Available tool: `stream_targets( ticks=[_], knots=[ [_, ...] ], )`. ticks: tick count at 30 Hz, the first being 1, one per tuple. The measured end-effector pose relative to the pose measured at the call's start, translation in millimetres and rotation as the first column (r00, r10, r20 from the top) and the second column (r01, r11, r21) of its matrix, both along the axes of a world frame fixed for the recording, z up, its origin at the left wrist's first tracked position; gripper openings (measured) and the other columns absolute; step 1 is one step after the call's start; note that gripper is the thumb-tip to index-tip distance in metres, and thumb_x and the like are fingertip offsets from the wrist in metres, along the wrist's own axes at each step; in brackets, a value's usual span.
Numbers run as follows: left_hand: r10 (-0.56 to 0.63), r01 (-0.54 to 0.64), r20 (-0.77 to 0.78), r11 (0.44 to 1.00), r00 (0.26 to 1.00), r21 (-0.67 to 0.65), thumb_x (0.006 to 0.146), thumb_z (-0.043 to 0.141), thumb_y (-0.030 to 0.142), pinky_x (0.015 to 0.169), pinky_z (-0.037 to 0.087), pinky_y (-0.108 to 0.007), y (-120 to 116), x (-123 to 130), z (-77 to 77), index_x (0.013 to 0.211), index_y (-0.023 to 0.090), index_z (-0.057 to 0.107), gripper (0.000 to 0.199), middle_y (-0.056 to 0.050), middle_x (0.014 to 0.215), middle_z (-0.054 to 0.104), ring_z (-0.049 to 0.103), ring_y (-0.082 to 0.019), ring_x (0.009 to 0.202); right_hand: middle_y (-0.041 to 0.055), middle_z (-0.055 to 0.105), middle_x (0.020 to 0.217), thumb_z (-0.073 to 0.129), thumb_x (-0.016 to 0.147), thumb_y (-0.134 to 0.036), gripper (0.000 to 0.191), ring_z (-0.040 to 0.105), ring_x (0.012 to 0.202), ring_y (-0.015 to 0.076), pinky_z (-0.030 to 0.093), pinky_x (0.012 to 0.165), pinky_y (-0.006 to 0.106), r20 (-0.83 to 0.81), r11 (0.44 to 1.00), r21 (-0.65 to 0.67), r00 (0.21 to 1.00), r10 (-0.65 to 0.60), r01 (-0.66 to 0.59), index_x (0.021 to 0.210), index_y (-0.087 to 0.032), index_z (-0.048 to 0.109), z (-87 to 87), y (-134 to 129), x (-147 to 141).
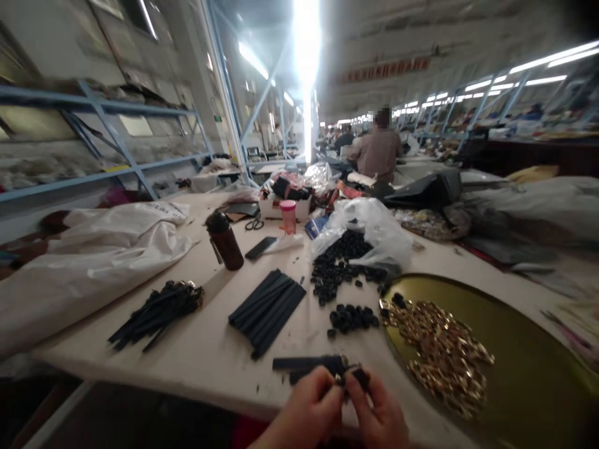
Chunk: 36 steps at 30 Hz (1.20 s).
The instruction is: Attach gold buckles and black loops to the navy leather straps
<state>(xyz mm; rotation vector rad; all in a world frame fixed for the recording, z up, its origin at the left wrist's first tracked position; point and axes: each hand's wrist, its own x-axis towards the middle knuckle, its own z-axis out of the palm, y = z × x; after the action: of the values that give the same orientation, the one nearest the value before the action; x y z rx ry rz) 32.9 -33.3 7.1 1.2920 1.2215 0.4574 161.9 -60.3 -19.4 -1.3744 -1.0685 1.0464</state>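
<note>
While the left grip [318,399] pinches a gold fitting [338,378] and the right grip [378,408] a small black piece [359,375], both almost closed, their contact is hidden from me; I think uneven pressure could make one slip, maybe onto the surface [213,333] beneath or against the black strap [304,362] just beyond.

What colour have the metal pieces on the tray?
The metal pieces are gold, as the head view shows.

1 dark bottle [225,242] stands near 1 pink-lidded jar [289,219].
</note>
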Motion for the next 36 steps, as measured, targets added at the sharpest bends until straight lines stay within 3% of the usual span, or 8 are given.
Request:
stream_targets(
  ticks=[4,8,12,15,18,23,31,36],
  knots=[
    [0.004,-0.008,0.135,1.000,0.991,0.027,0.079,0.047,0.044,0.037,0.027,-0.017,-4.2,3.6,0.0,0.073,0.016,0.047,0.028,0.007,0.052,0.047,0.036,-0.005,0.036,-0.0016,0.053,0.058,0.058,0.071,-0.050,0.033,0.047,0.056,0.0127,0.039,0.054,0.024,-0.234,0.993,-0.092,0.971,0.045,-0.068,0.065,-0.017,0.057,0.8,7.6,4.6],
    [-0.004,0.004,0.117,1.000,0.993,-0.007,0.077,0.047,0.045,0.039,0.028,-0.017,-4.6,3.5,3.3,0.070,0.017,0.045,0.029,0.005,0.052,0.050,0.039,-0.005,0.037,-0.0036,0.052,0.056,0.067,0.065,-0.043,0.029,0.043,0.050,0.0087,0.037,0.050,0.021,-0.592,0.956,-0.247,0.806,-0.022,-0.155,0.065,-0.016,0.056,3.4,9.8,5.3],
    [-0.010,0.012,0.083,1.000,0.997,-0.027,0.078,0.046,0.043,0.038,0.028,-0.016,-4.5,4.8,-0.4,0.071,0.017,0.044,0.027,0.005,0.052,0.051,0.038,-0.005,0.036,-0.0036,0.052,0.057,0.069,0.063,-0.040,0.028,0.044,0.049,0.0085,0.036,0.048,0.020,-0.692,0.937,-0.281,0.720,-0.050,-0.206,0.066,-0.016,0.055,-3.2,8.1,4.9],
    [-0.018,0.020,0.064,0.999,0.998,-0.028,0.079,0.045,0.041,0.037,0.028,-0.016,-3.9,5.5,-3.5,0.072,0.017,0.045,0.025,0.006,0.051,0.050,0.037,-0.005,0.035,-0.0032,0.051,0.057,0.060,0.072,-0.045,0.029,0.045,0.051,0.0095,0.037,0.051,0.021,-0.540,0.961,-0.232,0.842,0.004,-0.153,0.067,-0.017,0.054,-8.8,6.3,4.7],
    [-0.029,0.031,0.052,0.999,0.998,-0.024,0.080,0.043,0.040,0.037,0.027,-0.015,-4.0,6.6,-4.6,0.074,0.016,0.045,0.025,0.005,0.052,0.050,0.038,-0.004,0.035,-0.0025,0.051,0.056,0.050,0.079,-0.047,0.033,0.047,0.054,0.0117,0.037,0.053,0.023,-0.210,0.991,-0.125,0.978,0.021,-0.048,0.065,-0.018,0.053,-9.0,4.0,5.3],
    [0.007,-0.006,-0.007,0.997,1.000,0.075,0.082,0.042,0.040,0.037,0.029,-0.016,-7.9,7.5,-6.1,0.070,0.017,0.042,0.025,0.006,0.052,0.049,0.039,-0.005,0.037,0.0004,0.056,0.064,0.047,0.082,-0.038,0.025,0.051,0.062,0.0145,0.039,0.059,0.025,0.124,0.994,0.044,0.988,0.093,-0.100,0.069,-0.018,0.055,-4.8,0.6,11.0],
    [-0.060,0.060,-0.010,0.997,0.998,0.054,0.078,0.049,0.041,0.035,0.025,-0.016,-6.9,-4.9,-9.0,0.069,0.018,0.042,0.026,0.007,0.049,0.048,0.036,-0.005,0.036,-0.0008,0.055,0.063,0.056,0.076,-0.035,0.019,0.050,0.060,0.0142,0.040,0.057,0.024,0.120,0.981,-0.036,0.974,0.192,-0.190,0.069,-0.018,0.054,-12.5,-1.8,13.5],
    [0.057,-0.065,0.114,0.996,0.992,0.062,0.073,0.056,0.039,0.037,0.028,-0.016,7.9,-10.7,-12.0,0.066,0.019,0.039,0.028,0.008,0.045,0.045,0.038,-0.006,0.037,-0.0003,0.053,0.064,0.049,0.082,-0.036,0.023,0.048,0.062,0.0141,0.037,0.058,0.024,0.123,0.940,0.033,0.935,0.333,-0.339,0.067,-0.018,0.055,2.4,13.9,10.4]
  ],
)
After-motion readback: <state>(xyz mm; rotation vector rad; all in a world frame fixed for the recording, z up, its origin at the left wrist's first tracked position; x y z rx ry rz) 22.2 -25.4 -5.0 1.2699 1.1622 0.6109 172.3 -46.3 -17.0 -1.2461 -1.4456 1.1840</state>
